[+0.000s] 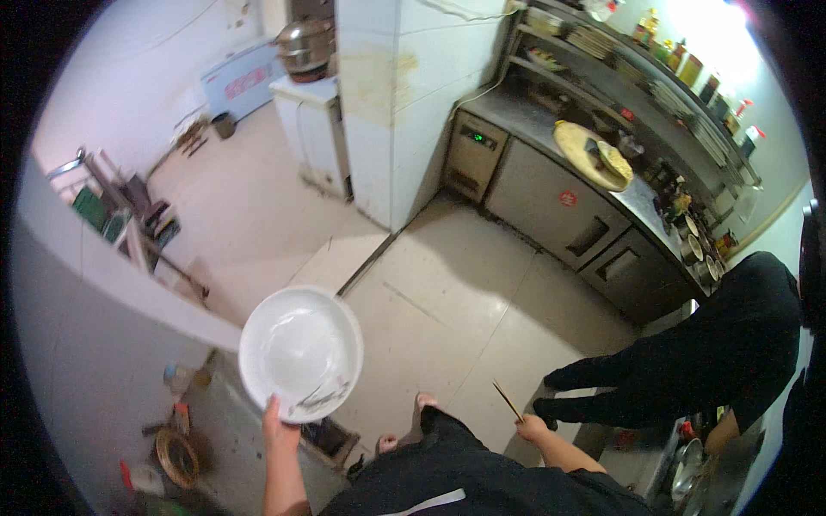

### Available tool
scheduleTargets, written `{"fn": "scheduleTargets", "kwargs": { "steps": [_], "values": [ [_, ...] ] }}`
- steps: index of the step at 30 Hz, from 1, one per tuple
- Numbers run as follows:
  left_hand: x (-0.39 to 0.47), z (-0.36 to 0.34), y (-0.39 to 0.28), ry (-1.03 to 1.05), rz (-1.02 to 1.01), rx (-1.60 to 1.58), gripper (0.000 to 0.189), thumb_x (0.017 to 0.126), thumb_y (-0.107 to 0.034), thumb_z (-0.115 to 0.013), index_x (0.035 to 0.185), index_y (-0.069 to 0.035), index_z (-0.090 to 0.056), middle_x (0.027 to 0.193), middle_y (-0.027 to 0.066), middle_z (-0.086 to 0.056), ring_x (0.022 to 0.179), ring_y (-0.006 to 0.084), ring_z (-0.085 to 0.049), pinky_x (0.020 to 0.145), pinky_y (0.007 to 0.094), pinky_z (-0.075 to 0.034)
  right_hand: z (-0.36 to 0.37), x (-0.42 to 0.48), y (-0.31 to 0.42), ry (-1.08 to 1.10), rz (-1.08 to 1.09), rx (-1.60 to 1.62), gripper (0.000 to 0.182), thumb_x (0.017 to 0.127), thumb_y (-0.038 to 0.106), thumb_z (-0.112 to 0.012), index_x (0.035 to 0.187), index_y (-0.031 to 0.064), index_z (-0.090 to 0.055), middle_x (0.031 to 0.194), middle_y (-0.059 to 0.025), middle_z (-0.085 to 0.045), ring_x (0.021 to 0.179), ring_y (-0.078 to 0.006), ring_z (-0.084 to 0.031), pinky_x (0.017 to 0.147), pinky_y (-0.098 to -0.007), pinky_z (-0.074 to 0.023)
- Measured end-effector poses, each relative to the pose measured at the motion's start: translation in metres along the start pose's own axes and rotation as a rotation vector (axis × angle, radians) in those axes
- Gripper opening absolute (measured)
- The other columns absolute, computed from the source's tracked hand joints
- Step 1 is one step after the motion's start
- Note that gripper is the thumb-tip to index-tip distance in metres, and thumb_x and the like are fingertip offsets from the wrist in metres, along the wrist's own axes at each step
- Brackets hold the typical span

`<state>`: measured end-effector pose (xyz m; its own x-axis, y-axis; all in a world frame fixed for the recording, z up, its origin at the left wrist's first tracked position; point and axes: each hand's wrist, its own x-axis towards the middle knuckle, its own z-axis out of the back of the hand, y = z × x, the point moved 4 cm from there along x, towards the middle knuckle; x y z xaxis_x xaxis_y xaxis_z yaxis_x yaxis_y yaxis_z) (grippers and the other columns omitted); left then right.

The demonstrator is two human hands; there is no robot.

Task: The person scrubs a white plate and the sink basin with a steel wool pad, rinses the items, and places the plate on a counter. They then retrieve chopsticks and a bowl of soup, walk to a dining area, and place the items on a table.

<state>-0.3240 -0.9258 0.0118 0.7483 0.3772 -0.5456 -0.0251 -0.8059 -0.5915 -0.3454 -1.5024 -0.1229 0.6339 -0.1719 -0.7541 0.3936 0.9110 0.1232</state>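
Observation:
A white round dish [297, 345] with a dark painted pattern near its rim is in my left hand [282, 429], the thumb over its edge. It is tilted so that its inside faces up, and no food shows in it. My right hand [532, 428] is closed around a pair of thin sticks, apparently chopsticks [507, 400], which point up and to the left. The two hands are well apart, both over the tiled floor side of my body. The fingers under the dish are hidden.
A person in dark clothes [710, 342] stands close on the right by a cooking area. Ahead is a steel counter fridge [548, 193] bearing a large round board [584, 155], under shelves of plates and bottles. A wall pillar [368, 116] and a white cabinet [310, 135] stand further left.

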Motion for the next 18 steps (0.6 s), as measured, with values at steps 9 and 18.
{"fn": "scheduleTargets", "kwargs": {
  "steps": [9,18],
  "values": [
    [-0.001,-0.01,-0.037,-0.082,-0.32,-0.012,0.054,0.08,-0.028,-0.052,0.123,-0.002,-0.032,0.12,0.0137,-0.041,0.109,0.0273,-0.042,0.091,0.0391,-0.035,0.173,0.113,0.225,-0.16,0.283,0.154,0.027,0.081,0.018,-0.04,0.102,0.0102,-0.055,0.098,-0.0137,-0.057,0.093,-0.0285,-0.053,0.079,-0.0371,-0.0418],
    [0.097,-0.01,-0.106,-0.282,-0.332,0.021,0.039,0.078,-0.025,-0.057,0.11,-0.006,-0.046,0.104,0.0057,-0.054,0.088,0.0162,-0.053,0.064,0.0258,-0.043,0.159,0.146,0.303,-0.027,0.24,0.082,0.027,0.081,0.023,-0.041,0.101,0.0102,-0.055,0.096,-0.0129,-0.058,0.092,-0.0279,-0.053,0.079,-0.0368,-0.0414]
  ]
}}
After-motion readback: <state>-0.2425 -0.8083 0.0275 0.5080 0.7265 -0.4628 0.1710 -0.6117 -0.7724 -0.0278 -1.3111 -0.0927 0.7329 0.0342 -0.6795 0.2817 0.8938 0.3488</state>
